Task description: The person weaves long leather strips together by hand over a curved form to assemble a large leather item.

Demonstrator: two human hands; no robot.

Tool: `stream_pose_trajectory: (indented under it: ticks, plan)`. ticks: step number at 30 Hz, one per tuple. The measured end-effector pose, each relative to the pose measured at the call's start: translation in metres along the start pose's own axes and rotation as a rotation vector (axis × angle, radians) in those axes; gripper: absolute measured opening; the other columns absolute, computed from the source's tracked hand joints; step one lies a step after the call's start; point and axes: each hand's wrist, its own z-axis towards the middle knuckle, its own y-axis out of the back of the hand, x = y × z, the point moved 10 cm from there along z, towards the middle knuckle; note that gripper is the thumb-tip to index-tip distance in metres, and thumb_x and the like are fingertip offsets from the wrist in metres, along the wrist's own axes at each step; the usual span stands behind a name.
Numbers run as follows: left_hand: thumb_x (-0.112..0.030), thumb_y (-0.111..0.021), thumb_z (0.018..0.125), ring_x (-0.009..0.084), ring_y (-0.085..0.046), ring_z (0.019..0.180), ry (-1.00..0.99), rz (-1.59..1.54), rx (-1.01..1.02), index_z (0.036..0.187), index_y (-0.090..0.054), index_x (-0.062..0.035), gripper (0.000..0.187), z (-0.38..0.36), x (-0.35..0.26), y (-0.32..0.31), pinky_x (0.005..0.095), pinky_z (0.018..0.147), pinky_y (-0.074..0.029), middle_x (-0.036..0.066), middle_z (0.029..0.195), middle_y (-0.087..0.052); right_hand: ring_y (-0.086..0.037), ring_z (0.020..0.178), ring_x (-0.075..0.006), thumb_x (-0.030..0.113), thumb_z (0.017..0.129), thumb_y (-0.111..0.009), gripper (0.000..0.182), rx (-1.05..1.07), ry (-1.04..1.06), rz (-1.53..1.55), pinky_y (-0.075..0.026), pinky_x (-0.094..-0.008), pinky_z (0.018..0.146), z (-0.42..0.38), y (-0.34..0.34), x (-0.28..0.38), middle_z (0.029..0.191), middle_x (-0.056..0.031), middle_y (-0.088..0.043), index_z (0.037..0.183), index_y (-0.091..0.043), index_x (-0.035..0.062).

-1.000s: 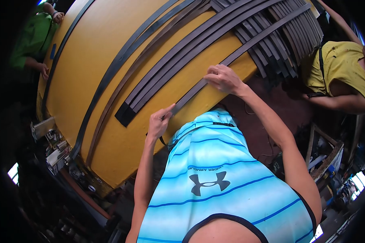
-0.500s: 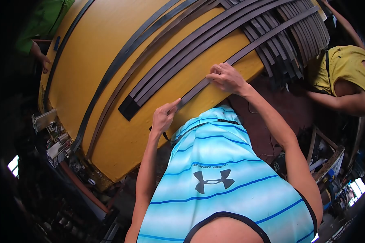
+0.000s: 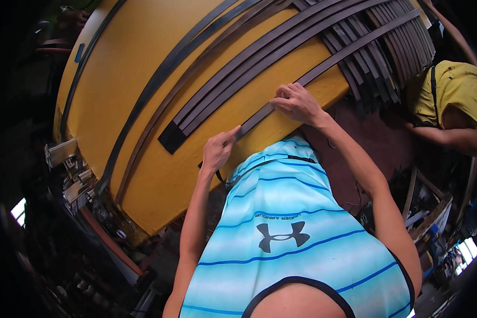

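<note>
A long dark strip [image 3: 328,63] runs diagonally over the yellow table [image 3: 169,204], its near end close to the front edge. My left hand [image 3: 220,148] is at that end, index finger extended onto the strip and the other fingers curled. Farther up the same strip, my right hand [image 3: 298,104] has its fingers bent together in a pinch on it. Beyond my hands lie parallel dark strips [image 3: 233,79], joined at their near end by a black piece [image 3: 171,138].
Many strips [image 3: 397,47] are layered at the table's far right. Longer dark strips [image 3: 143,98] curve across the left side. A person in yellow shorts [image 3: 450,93] is at the right. Metal parts [image 3: 63,152] crowd the left corner, and a wooden frame [image 3: 429,217] stands lower right.
The view has shifted slightly, moving the table and strips a little right. The person in green at upper left has mostly left the view. My hands keep nearly the same pose on the strip.
</note>
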Motion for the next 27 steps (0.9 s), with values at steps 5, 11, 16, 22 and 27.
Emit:
stream_pose_trajectory:
  ticks: [5, 11, 16, 22, 27]
  plan:
    - [-0.011, -0.061, 0.095, 0.0167, -0.062, 0.075, -0.019, 0.015, 0.001, 0.131, -0.068, -0.0199, 0.038, 0.001, 0.001, -0.002, 0.0298, 0.073, -0.050, 0.008, 0.086, -0.071, -0.060, 0.097, -0.0214, 0.020, 0.084, -0.073, 0.016, 0.013, -0.017, 0.020, -0.045, -0.0363, 0.085, 0.000, -0.004, 0.001, 0.099, -0.0037, -0.060, 0.100, -0.071, 0.0181]
    - [-0.012, -0.059, 0.091, 0.0226, -0.065, 0.078, 0.008, -0.005, -0.019, 0.127, -0.070, -0.0242, 0.040, 0.000, 0.002, -0.001, 0.0325, 0.074, -0.050, 0.008, 0.084, -0.067, -0.059, 0.097, -0.0219, 0.019, 0.083, -0.074, 0.018, -0.004, -0.021, 0.005, -0.044, -0.0361, 0.084, 0.002, 0.000, 0.005, 0.099, -0.0036, -0.060, 0.100, -0.071, 0.0175]
    - [-0.012, -0.059, 0.091, 0.0224, -0.065, 0.077, 0.005, 0.007, -0.007, 0.126, -0.071, -0.0257, 0.040, 0.000, -0.003, -0.001, 0.0320, 0.074, -0.051, 0.007, 0.084, -0.068, -0.058, 0.097, -0.0221, 0.018, 0.082, -0.074, 0.019, 0.001, -0.035, 0.025, -0.044, -0.0365, 0.084, 0.002, -0.003, 0.009, 0.098, -0.0039, -0.060, 0.100, -0.071, 0.0166]
    - [-0.013, -0.059, 0.090, 0.0249, -0.066, 0.079, 0.005, 0.055, -0.006, 0.125, -0.071, -0.0254, 0.039, 0.001, -0.001, -0.001, 0.0338, 0.073, -0.051, 0.008, 0.086, -0.069, -0.058, 0.097, -0.0225, 0.018, 0.082, -0.075, 0.019, -0.014, -0.016, 0.045, -0.044, -0.0366, 0.085, 0.006, -0.010, 0.020, 0.098, -0.0044, -0.060, 0.100, -0.071, 0.0165]
    - [-0.014, -0.060, 0.090, 0.0272, -0.067, 0.080, -0.012, 0.088, -0.016, 0.125, -0.071, -0.0254, 0.039, 0.002, -0.004, 0.000, 0.0356, 0.073, -0.051, 0.009, 0.086, -0.069, -0.058, 0.098, -0.0226, 0.019, 0.083, -0.074, 0.019, 0.009, -0.010, 0.058, -0.043, -0.0368, 0.087, 0.009, -0.016, 0.028, 0.098, -0.0044, -0.060, 0.101, -0.071, 0.0163]
